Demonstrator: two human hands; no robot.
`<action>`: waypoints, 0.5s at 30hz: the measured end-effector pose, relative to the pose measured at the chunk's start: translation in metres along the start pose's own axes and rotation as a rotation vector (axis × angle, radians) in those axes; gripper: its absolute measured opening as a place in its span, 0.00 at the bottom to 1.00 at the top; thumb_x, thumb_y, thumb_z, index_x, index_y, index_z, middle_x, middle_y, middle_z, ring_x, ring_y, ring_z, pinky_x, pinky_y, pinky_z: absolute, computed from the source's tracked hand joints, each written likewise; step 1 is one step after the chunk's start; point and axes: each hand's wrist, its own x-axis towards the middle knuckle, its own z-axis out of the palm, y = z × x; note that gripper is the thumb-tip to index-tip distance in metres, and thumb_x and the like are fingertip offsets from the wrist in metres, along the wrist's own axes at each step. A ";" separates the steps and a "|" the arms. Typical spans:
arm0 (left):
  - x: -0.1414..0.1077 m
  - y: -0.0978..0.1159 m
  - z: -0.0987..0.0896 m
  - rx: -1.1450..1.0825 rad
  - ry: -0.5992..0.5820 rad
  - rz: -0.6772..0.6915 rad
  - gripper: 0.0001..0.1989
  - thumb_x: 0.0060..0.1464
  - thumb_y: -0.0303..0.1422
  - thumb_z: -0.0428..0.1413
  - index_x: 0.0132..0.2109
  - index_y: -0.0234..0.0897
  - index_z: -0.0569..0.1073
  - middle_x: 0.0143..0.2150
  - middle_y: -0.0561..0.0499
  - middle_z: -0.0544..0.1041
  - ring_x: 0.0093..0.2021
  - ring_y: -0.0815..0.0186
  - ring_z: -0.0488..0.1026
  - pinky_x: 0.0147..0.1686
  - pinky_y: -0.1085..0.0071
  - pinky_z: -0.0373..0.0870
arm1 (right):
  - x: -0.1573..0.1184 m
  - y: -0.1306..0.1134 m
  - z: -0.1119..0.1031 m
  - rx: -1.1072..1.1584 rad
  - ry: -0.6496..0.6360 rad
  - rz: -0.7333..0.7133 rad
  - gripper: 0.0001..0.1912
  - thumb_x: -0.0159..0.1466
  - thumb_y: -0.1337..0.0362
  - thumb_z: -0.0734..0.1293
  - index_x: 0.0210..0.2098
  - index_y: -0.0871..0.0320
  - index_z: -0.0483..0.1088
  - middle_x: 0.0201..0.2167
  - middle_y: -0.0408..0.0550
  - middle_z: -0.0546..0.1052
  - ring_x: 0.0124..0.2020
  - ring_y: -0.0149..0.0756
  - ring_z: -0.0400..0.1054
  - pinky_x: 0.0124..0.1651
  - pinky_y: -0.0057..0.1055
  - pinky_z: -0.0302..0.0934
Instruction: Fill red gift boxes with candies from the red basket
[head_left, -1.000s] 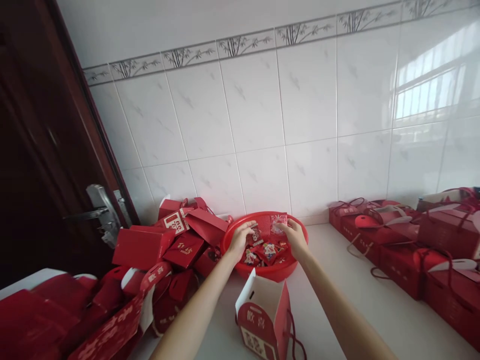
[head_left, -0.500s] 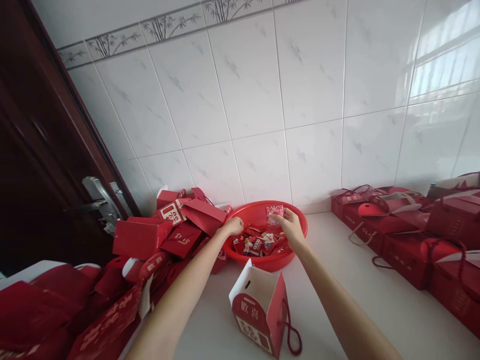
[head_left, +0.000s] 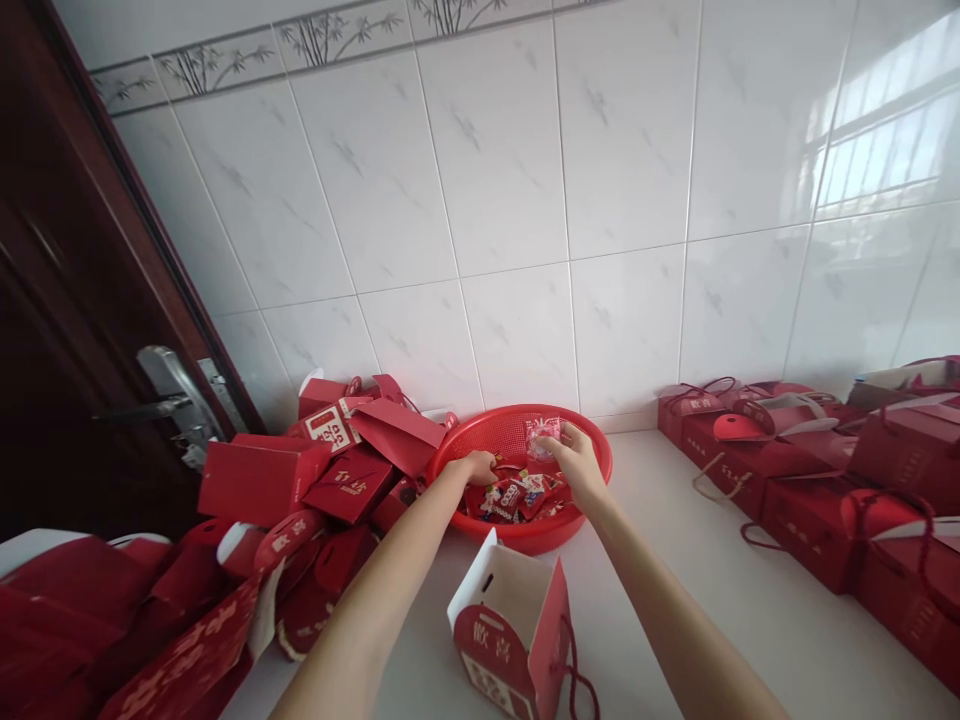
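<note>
Okay, headcount first: two hands, one red basket (head_left: 525, 542), one open-topped box (head_left: 491, 635) and one pinkish packet (head_left: 541, 438) up off the rest. The red packets (head_left: 508, 498) in the basket overlap too much to count, several for sure. Same deal with the heap of red boxes (head_left: 264, 480) on my left: loads, jumbled at all angles. The red boxes along the right (head_left: 806, 530) come to at least four, packed together with cord handles on top.

My right hand (head_left: 577, 465) has thumb and fingers pinched together on the pinkish packet, in front of the basket's back mesh. My left hand (head_left: 478, 468) is at the left of the basket with fingers curled down at the packets; can't tell if they've got hold of one.

As for looks, the held packet is see-through-ish with pink and white bits. The ones below are shiny red with white printing and a few coloured pictures. The basket's round, glossy, mesh inside. The box stands upright on the white counter (head_left: 720, 590) just in front of it, red outside, white inside, two pale characters on its rounded flap and a dark red cord dangling off the right.
</note>
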 end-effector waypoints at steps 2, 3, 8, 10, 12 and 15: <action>0.001 0.000 0.001 0.047 -0.025 -0.002 0.10 0.61 0.36 0.58 0.35 0.34 0.74 0.32 0.53 0.75 0.31 0.69 0.73 0.35 0.69 0.73 | 0.000 0.000 0.000 -0.004 -0.010 0.003 0.11 0.50 0.59 0.72 0.28 0.57 0.69 0.27 0.46 0.78 0.29 0.38 0.70 0.30 0.31 0.64; 0.002 0.000 0.002 0.060 -0.032 0.005 0.09 0.58 0.35 0.61 0.32 0.35 0.73 0.29 0.54 0.74 0.30 0.68 0.72 0.34 0.69 0.72 | 0.000 0.000 0.000 -0.004 -0.009 0.004 0.11 0.49 0.59 0.72 0.28 0.57 0.69 0.27 0.46 0.78 0.29 0.38 0.70 0.30 0.31 0.64; 0.000 0.004 0.003 0.054 0.002 0.066 0.14 0.27 0.23 0.66 0.22 0.41 0.70 0.17 0.56 0.69 0.25 0.61 0.71 0.27 0.70 0.65 | -0.002 -0.002 0.000 -0.013 0.000 0.015 0.11 0.49 0.59 0.72 0.27 0.57 0.68 0.25 0.43 0.76 0.27 0.35 0.68 0.29 0.30 0.63; -0.002 0.006 0.004 0.032 0.027 0.074 0.14 0.25 0.22 0.65 0.23 0.41 0.72 0.19 0.56 0.71 0.24 0.61 0.71 0.25 0.70 0.63 | -0.002 -0.003 0.000 -0.003 -0.005 0.019 0.11 0.49 0.60 0.72 0.27 0.57 0.67 0.25 0.43 0.76 0.28 0.35 0.68 0.30 0.30 0.63; -0.003 0.006 0.005 0.005 0.039 0.072 0.14 0.24 0.22 0.64 0.25 0.41 0.73 0.20 0.54 0.73 0.22 0.62 0.70 0.23 0.71 0.62 | -0.003 -0.004 0.000 -0.005 -0.008 0.025 0.11 0.49 0.60 0.72 0.27 0.57 0.67 0.26 0.44 0.76 0.28 0.36 0.69 0.29 0.30 0.63; -0.005 0.007 0.006 -0.057 0.061 0.078 0.13 0.24 0.21 0.63 0.24 0.39 0.75 0.20 0.54 0.75 0.21 0.63 0.70 0.23 0.71 0.62 | -0.003 -0.004 0.000 -0.030 0.004 0.017 0.12 0.49 0.59 0.72 0.26 0.56 0.66 0.24 0.43 0.75 0.27 0.35 0.68 0.28 0.30 0.62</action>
